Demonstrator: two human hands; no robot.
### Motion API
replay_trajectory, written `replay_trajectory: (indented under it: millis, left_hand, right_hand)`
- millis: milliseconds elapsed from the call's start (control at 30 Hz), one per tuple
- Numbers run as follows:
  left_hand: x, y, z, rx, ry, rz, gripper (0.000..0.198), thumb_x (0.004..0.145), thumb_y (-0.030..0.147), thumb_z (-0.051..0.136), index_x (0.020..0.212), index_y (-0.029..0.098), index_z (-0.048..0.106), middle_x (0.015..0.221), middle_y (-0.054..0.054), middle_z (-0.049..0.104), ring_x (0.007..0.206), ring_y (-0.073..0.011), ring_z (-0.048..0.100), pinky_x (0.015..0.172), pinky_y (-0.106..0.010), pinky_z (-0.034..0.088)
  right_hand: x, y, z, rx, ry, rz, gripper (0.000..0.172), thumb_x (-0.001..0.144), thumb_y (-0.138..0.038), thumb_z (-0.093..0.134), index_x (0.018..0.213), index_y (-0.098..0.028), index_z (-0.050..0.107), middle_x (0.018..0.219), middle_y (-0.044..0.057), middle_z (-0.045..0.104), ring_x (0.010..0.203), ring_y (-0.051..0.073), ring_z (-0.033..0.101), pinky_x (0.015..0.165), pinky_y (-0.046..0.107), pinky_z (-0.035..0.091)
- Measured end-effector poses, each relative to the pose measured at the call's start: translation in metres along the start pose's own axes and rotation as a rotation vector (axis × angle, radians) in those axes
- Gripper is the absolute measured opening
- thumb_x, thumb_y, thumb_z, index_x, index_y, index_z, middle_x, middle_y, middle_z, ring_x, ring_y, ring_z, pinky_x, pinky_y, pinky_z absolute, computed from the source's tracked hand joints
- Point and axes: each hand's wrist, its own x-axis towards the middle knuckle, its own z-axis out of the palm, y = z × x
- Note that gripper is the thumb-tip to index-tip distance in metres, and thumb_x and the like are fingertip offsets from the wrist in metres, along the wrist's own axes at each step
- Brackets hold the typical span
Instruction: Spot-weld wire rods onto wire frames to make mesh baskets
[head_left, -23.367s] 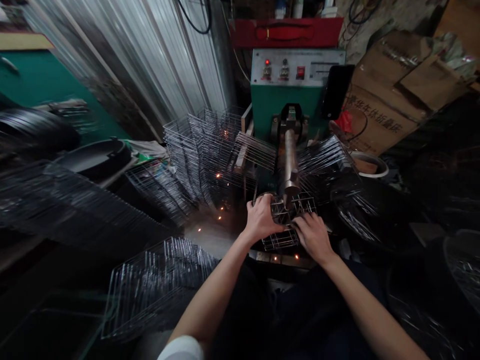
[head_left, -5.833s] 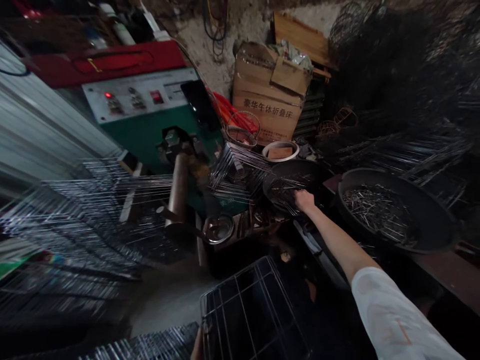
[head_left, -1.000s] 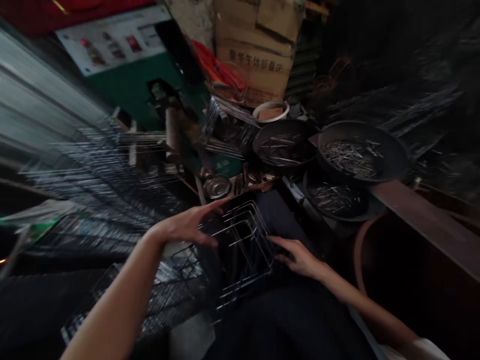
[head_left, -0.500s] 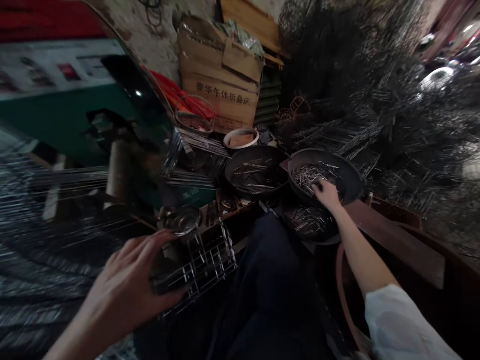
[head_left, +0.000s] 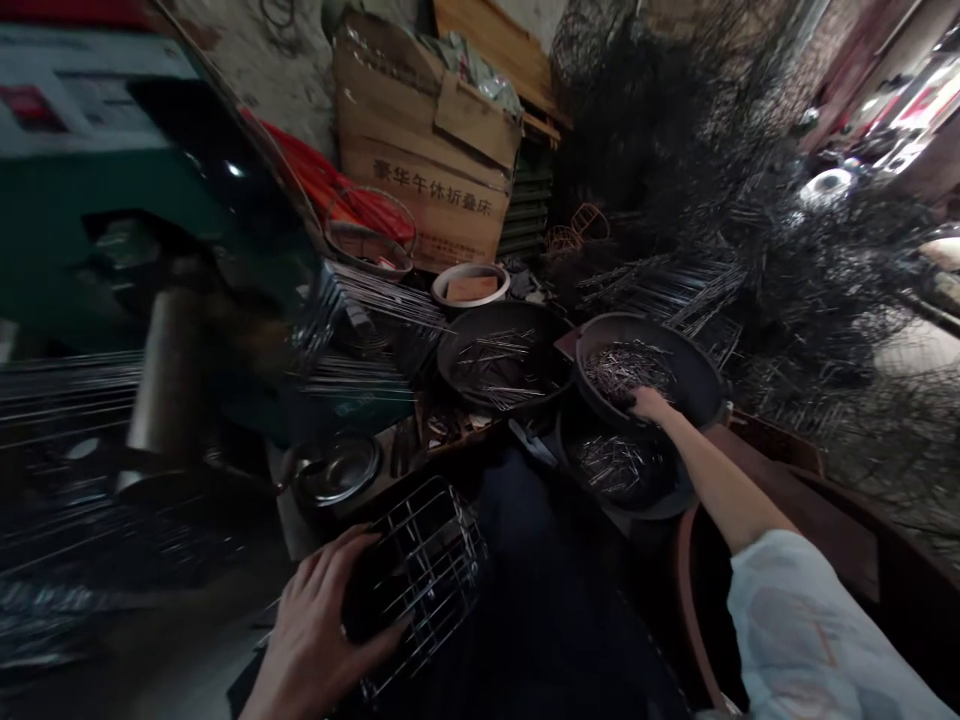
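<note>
"How is the left hand point(head_left: 319, 620)?"
"It is spread, thumb apart, with the silver box-shaped wire frame point(head_left: 431, 572) just to its right; I cannot tell if it grips."
"And the right hand point(head_left: 651, 406)?"
"Curled at thin metal wires point(head_left: 624, 368) inside the round black pan point(head_left: 701, 385); its hold is hidden."

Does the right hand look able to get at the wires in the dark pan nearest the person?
Probably yes: the wires lie uncovered in the nearest pan, close to the right hand, which reaches into the neighbouring pan. That one seems to overlap only the back edge.
</note>
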Motion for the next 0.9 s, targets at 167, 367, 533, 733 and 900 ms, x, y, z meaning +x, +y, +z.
replay_trajectory:
  millis: [167, 367, 533, 733, 900]
  left_hand:
    - [0.001, 0.000, 0.006, -0.044, 0.044, 0.001, 0.080, 0.068, 0.058, 0.071, 0.137, 0.029, 0.042, 0.138, -0.012, 0.056, 0.123, -0.0372, 0.054, 0.099, -0.051, 0.045]
    - [0.000, 0.007, 0.002, -0.079, 0.059, -0.037, 0.076, 0.071, 0.061, 0.065, 0.137, 0.030, 0.043, 0.139, -0.011, 0.054, 0.124, -0.0382, 0.052, 0.101, -0.054, 0.043]
    - [0.003, 0.006, 0.003, -0.071, 0.060, -0.028, 0.080, 0.070, 0.062, 0.066, 0.139, 0.030, 0.041, 0.139, -0.011, 0.054, 0.123, -0.0386, 0.053, 0.099, -0.054, 0.045]
    - [0.002, -0.005, 0.007, -0.006, 0.045, 0.030, 0.081, 0.071, 0.060, 0.070, 0.140, 0.031, 0.040, 0.138, -0.010, 0.056, 0.122, -0.0362, 0.056, 0.098, -0.050, 0.049]
    - [-0.001, -0.004, 0.010, -0.024, 0.046, -0.004, 0.083, 0.071, 0.063, 0.067, 0.142, 0.030, 0.039, 0.140, -0.011, 0.054, 0.124, -0.0370, 0.054, 0.102, -0.051, 0.047]
  right_hand:
    - [-0.005, -0.007, -0.004, -0.013, 0.019, 0.007, 0.026, 0.097, -0.036, 0.063, 0.114, -0.015, 0.065, 0.118, 0.008, 0.064, 0.106, 0.022, 0.063, 0.093, 0.043, 0.053]
    - [-0.005, 0.009, -0.030, 0.022, 0.121, 0.056, 0.030, 0.100, -0.036, 0.058, 0.120, -0.014, 0.062, 0.122, 0.010, 0.063, 0.109, 0.022, 0.062, 0.095, 0.044, 0.052]
    - [-0.009, 0.012, -0.023, 0.054, 0.066, 0.068, 0.030, 0.098, -0.038, 0.061, 0.117, -0.015, 0.063, 0.117, 0.008, 0.064, 0.104, 0.022, 0.064, 0.091, 0.043, 0.054]
    - [-0.006, 0.001, 0.000, 0.110, -0.004, 0.057, 0.031, 0.097, -0.036, 0.062, 0.121, -0.016, 0.061, 0.120, 0.008, 0.062, 0.103, 0.022, 0.063, 0.088, 0.041, 0.056]
    - [-0.009, 0.011, -0.003, 0.163, -0.016, 0.063, 0.028, 0.097, -0.035, 0.062, 0.118, -0.016, 0.062, 0.118, 0.008, 0.062, 0.101, 0.021, 0.063, 0.087, 0.040, 0.056]
